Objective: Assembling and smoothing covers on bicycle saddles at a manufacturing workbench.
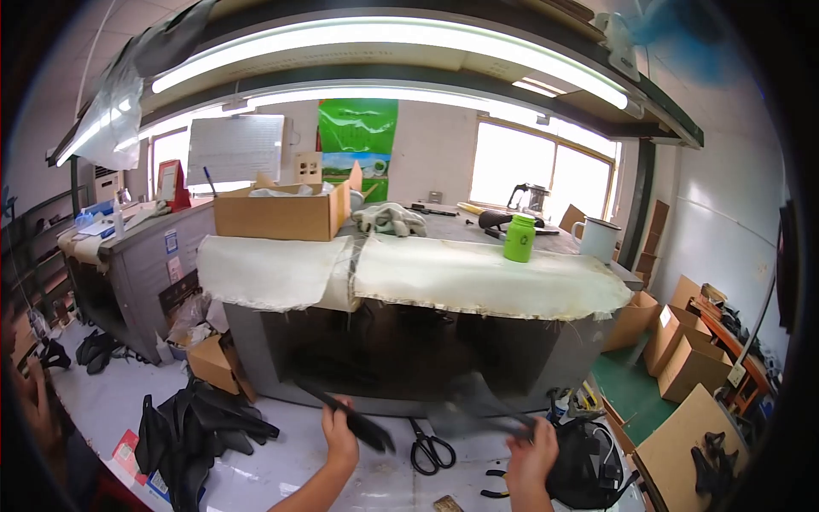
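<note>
My left hand (pixel 339 441) is closed round a long, narrow black piece (pixel 367 429), held tilted above the white worktop. My right hand (pixel 534 452) grips a thin dark, flexible-looking piece (pixel 478 410), smeared by motion, so its shape is unclear. Between the two hands lie black-handled scissors (pixel 432 452). Pliers (pixel 495 488) with black and yellow handles rest beside my right wrist. A heap of black, leather-like curved pieces (pixel 192 435) is to the left of my left hand. To the right of my right hand sits a black bag-like bundle (pixel 580 469) with a white cable.
Ahead stands a grey bench with white cloth (pixel 478 282) along its front, bearing a cardboard box (pixel 281 213), a green bottle (pixel 519 238) and a white mug (pixel 599 239). Lamps (pixel 401 32) hang overhead. Cartons (pixel 691 363) stand at right. Another person's hand (pixel 36 388) shows far left.
</note>
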Motion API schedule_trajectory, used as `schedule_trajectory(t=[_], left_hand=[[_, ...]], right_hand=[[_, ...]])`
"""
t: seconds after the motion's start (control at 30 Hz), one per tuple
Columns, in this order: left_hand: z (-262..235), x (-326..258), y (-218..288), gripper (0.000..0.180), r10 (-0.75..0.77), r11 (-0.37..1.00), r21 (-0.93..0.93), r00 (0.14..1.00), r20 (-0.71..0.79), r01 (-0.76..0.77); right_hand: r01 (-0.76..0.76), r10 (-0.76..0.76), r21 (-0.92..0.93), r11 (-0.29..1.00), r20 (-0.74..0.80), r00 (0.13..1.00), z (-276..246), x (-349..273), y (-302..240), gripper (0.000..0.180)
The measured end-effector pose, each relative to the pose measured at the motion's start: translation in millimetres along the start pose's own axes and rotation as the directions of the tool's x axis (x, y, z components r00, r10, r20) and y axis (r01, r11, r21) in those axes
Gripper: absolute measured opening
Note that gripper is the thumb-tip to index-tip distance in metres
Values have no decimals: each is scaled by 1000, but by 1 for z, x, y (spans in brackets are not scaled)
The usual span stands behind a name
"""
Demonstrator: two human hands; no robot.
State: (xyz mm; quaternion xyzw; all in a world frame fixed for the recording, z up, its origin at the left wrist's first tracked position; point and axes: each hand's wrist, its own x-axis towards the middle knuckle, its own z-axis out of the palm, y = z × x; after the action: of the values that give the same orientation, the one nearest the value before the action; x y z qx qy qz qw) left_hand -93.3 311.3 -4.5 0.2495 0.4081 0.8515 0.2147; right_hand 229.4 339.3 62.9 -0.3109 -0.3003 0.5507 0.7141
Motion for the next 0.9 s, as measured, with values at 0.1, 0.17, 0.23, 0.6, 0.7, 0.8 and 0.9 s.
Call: schedule_trajectory(t=[0.1,0.17,0.23,0.6,0.7,0.8,0.9], left_hand=[[-45,-30,-22,46,-431,881,-149,892,138,449],[-61,-50,-25,57,-529,816,-145,824,201,559],[-71,-51,-24,55,-553,791,-124,787,275,599],[-68,-32,-10,52,-582,631,-222,643,498,744],[-69,-31,-9,52,-604,625,-226,646,467,747],[-75,-33,-10,52,-606,629,-235,656,450,741],[-58,-31,-19,53,-607,601,-206,609,511,772]], right_hand=[[-243,236,32,970,139,962,47,49,58,20],[-312,307,28,950,104,946,51,73,100,22],[-384,383,12,923,69,921,54,85,120,25],[504,-202,-794,-340,585,786,45,260,125,37],[509,-206,-788,-347,594,778,65,259,115,38],[390,-260,-921,13,374,890,113,224,80,31],[-301,300,165,939,31,954,41,271,67,22]])
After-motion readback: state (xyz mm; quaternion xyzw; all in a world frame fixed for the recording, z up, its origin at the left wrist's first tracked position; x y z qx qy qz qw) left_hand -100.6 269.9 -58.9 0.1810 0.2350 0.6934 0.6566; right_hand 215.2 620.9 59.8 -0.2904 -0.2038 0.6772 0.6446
